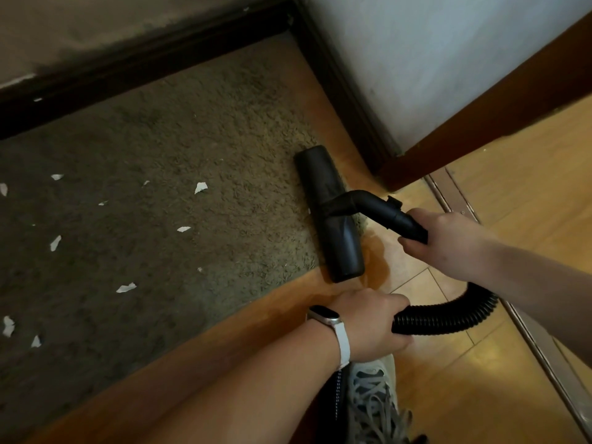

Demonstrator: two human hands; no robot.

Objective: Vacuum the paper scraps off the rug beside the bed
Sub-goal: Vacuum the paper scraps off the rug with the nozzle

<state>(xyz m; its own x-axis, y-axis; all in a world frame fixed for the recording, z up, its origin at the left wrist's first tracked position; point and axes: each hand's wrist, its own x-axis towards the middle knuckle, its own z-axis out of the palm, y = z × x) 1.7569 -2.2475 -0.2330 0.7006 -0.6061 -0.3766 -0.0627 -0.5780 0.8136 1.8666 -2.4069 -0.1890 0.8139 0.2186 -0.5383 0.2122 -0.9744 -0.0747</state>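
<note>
A shaggy brown rug [160,149] covers the floor at left, with several white paper scraps [201,187] scattered over its left and middle. The black vacuum floor head [330,216] lies along the rug's right edge, partly over the wooden floor. My right hand [448,241] grips the black wand just behind the head's elbow joint. My left hand [368,322], with a white watch on the wrist, grips the ribbed black hose [455,315], which loops between my two hands.
The dark bed base [112,68] borders the rug's far side. A white wall with dark skirting [346,88] and a brown door frame [480,123] stand at right. A metal threshold strip [525,318] crosses the wooden floor. My grey laced shoe [371,402] is at the bottom.
</note>
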